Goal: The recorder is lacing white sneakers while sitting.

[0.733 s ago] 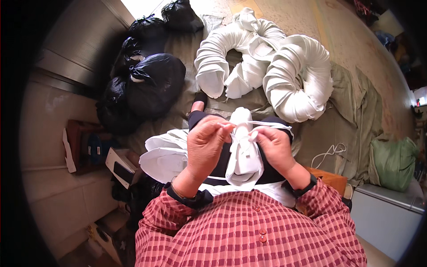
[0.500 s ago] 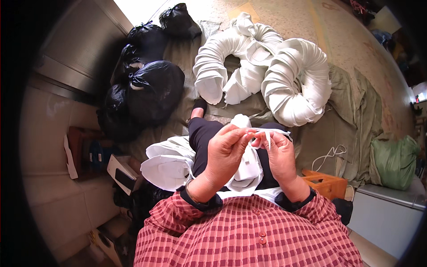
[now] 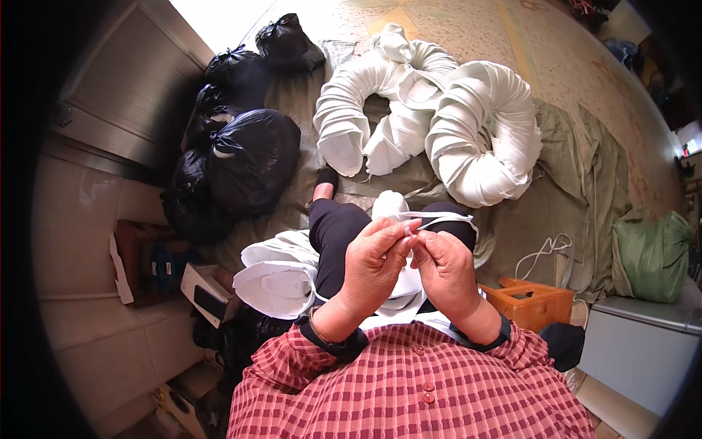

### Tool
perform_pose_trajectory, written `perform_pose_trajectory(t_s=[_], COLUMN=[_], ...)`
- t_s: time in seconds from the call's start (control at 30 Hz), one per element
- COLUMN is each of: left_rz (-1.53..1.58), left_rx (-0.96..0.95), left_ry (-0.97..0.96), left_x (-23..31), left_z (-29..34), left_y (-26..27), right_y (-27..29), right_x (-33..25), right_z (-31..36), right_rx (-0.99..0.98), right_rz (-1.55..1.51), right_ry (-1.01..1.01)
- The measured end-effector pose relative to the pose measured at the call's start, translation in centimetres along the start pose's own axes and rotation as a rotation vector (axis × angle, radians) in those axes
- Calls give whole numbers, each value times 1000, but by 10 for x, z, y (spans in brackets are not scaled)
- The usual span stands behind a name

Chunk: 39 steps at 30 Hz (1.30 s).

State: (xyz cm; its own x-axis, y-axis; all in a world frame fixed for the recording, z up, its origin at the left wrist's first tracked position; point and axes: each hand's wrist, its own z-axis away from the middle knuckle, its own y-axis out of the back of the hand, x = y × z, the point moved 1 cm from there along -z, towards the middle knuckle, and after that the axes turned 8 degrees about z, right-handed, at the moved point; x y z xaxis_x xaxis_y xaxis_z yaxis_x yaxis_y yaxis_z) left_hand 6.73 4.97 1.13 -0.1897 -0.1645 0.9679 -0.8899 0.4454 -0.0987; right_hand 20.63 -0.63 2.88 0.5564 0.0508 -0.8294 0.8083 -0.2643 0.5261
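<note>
My left hand and my right hand meet above my lap, thumbs and forefingers pinched close together. Between them runs a narrow white strip, like a shoelace or tape, which loops out over the right hand. The exact spot where the fingertips grip it is hidden. Under the hands lies a white shoe-shaped piece, partly covered by them. By my left thigh rests a stack of similar white shoe-shaped pieces.
Ahead, two long coiled stacks of nested white pieces lie on an olive cloth. Black tied bags crowd the left. To the right are an orange wooden stool, a green bag and a grey box.
My right hand has turned, its fingers now folding down beside the left fingertips. The white strip forms a wider loop above it. The view has shifted slightly.
</note>
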Motion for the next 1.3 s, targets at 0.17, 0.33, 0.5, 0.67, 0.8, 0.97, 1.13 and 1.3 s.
perform_pose_trajectory(t_s=[0.17,0.33,0.5,0.67,0.8,0.97,1.13,1.3], left_rz=[-11,-41,-90,83,75,-188,-96,-994], left_rx=[11,39,38,-12,-294,-498,-186,368], left_ry=[8,3,-111,54,171,106,204,-503], left_x=[6,9,11,28,31,35,48,220], left_z=[3,4,3,20,41,43,12,-29], left_y=[0,1,2,11,16,29,57,176], right_y=[4,2,5,-6,-36,-18,-26,-32], right_x=[-6,-6,-6,43,69,1,58,83], right_z=[-1,1,4,16,-44,-57,-13,-11], right_rx=[2,29,-18,-132,-45,-545,-453,-377], right_rz=[194,229,280,-215,-729,-378,290,232], right_ry=[160,211,236,-515,-537,159,266,248])
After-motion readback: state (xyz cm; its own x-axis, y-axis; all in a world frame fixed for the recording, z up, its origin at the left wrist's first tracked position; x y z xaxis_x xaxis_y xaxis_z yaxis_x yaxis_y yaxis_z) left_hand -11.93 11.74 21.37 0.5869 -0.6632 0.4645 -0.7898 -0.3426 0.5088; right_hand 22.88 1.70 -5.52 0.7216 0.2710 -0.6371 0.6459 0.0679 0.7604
